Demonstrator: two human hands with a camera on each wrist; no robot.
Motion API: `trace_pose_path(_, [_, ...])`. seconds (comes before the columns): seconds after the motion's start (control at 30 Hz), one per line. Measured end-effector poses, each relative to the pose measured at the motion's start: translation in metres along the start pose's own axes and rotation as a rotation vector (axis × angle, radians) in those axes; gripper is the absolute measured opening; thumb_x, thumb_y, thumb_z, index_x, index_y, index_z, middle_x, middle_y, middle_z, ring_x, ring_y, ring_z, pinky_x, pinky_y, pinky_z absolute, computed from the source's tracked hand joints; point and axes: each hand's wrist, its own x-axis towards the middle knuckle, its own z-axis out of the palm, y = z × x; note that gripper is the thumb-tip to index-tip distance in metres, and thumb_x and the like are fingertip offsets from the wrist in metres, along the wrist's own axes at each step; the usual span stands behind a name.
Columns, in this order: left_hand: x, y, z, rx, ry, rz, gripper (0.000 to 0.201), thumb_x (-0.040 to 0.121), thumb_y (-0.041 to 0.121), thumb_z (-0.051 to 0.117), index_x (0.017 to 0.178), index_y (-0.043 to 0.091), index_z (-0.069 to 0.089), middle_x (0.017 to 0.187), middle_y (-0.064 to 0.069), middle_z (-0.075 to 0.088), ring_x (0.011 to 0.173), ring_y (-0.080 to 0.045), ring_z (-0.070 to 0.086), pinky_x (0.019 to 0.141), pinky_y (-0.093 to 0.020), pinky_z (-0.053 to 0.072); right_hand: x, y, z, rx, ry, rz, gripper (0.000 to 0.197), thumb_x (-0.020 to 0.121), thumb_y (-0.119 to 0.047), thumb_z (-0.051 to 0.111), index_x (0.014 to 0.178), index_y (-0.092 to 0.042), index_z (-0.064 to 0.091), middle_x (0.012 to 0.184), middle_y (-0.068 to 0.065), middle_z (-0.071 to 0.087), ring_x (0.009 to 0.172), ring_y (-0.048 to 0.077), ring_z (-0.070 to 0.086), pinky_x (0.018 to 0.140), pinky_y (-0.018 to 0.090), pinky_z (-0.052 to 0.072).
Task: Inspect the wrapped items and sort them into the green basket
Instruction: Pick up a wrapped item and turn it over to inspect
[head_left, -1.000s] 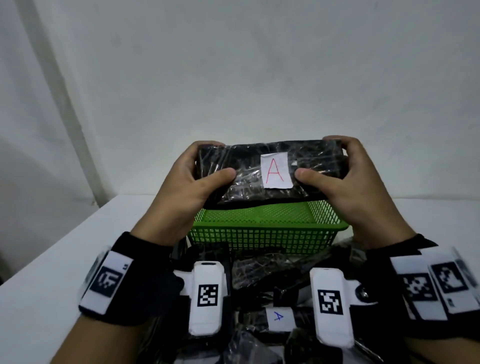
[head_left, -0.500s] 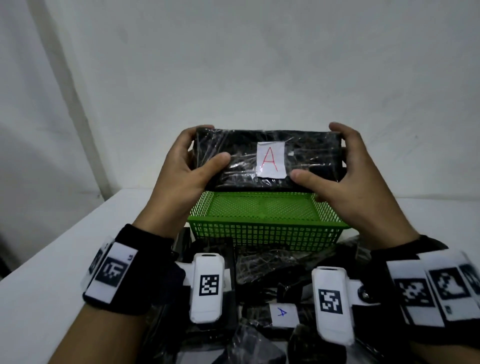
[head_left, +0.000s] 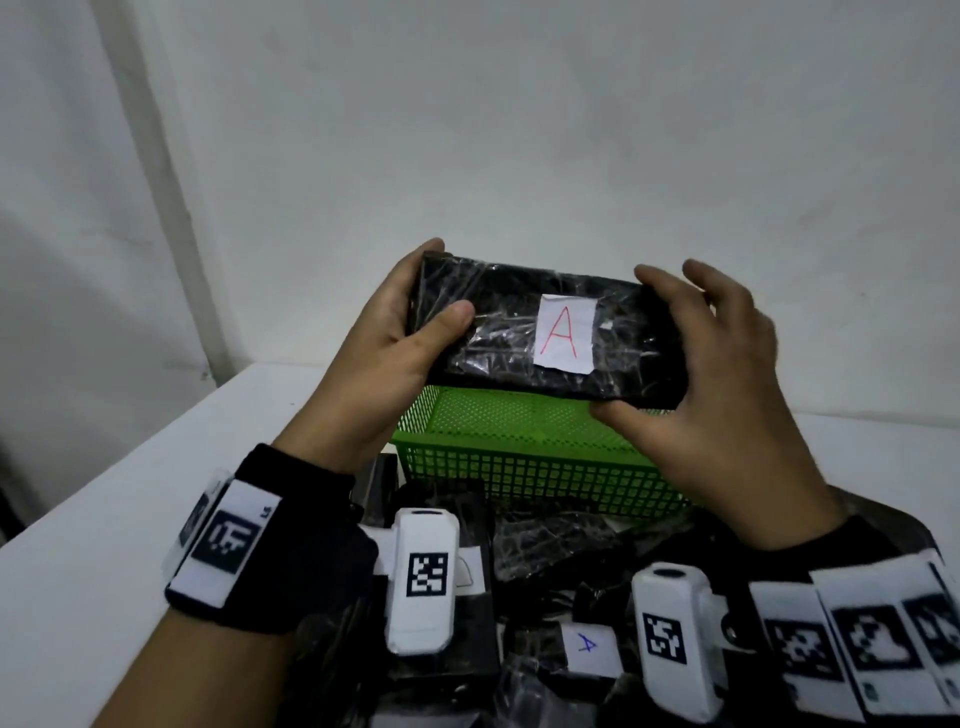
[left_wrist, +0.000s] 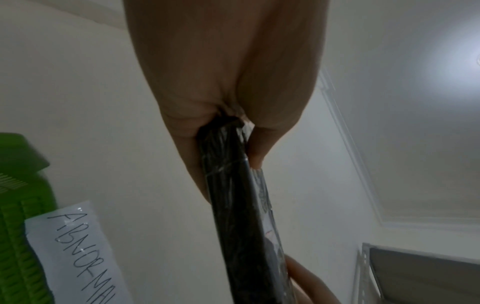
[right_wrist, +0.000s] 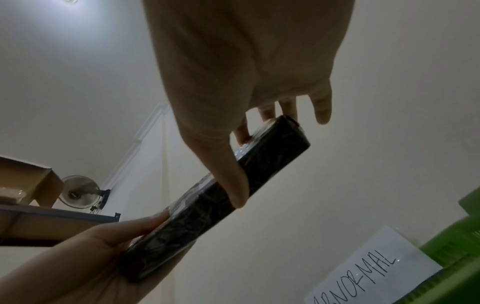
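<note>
A black wrapped box (head_left: 498, 322) with a white label bearing a red "A" (head_left: 565, 332) hangs tilted above the green basket (head_left: 519, 467). My left hand (head_left: 441, 283) grips its left end, thumb on the front face. My right hand (head_left: 623, 343) pinches the right end, thumb under the lower edge, with the fingers spread over the top. In the left wrist view the box (left_wrist: 233, 205) runs edge-on out of my left hand (left_wrist: 228, 127). In the right wrist view my right hand (right_wrist: 239, 156) holds the box (right_wrist: 207, 201) with the thumb across it and the little finger off it.
A pile of wrapped black items (head_left: 545, 545) lies in front of the basket, one with a blue "A" label (head_left: 587, 647). A paper reading "ABNORMAL" (right_wrist: 376, 273) is fixed to the basket's outer wall. The white table (head_left: 156, 467) meets a wall behind.
The box has tilted, its right end now lower. My right hand has shifted: its thumb went under the lower edge and its fingers spread apart over the top. The left hand's hold is unchanged.
</note>
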Motion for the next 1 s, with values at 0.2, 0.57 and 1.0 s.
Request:
trace_pose_path(0.2, [0.043,0.003,-0.004,-0.028,-0.093,-0.056,0.028,0.100,0.000,0.048,0.126,0.011,0.051,0.106,-0.003,0.066,0.085,-0.008,0.067,0.073,-0.019,0.055,0.053,-0.013,0.000,-0.265,-0.174,-0.124,0.092,0.070,-0.055,0.078,0.150,-0.036,0.035,0.146,-0.006,0.047,0.140,0.022,0.034,0.118,0.067,0.010])
trace_pose_path(0.57, [0.126,-0.067,-0.026,0.577,0.033,-0.411,0.035,0.105,0.038,0.036,0.106,0.010,0.057,0.110,-0.010,0.061,0.096,-0.023,0.055,0.087,-0.034,0.042,0.159,0.030,0.087,-0.470,-0.630,-0.093,0.080,0.073,-0.054,0.080,0.139,-0.029,0.044,0.125,0.005,0.059,0.110,0.029,0.058,0.091,0.042,0.051])
trace_pose_path(1.0, [0.151,-0.109,-0.038,0.420,0.199,-0.530,0.018,0.098,0.016,0.050,0.086,0.010,0.061,0.091,-0.010,0.065,0.081,-0.022,0.052,0.064,-0.028,0.038,0.169,0.073,0.178,-0.568,-0.902,-0.206,0.067,0.068,-0.057,0.082,0.119,-0.025,0.053,0.128,0.002,0.040,0.118,0.026,0.043,0.096,0.043,0.045])
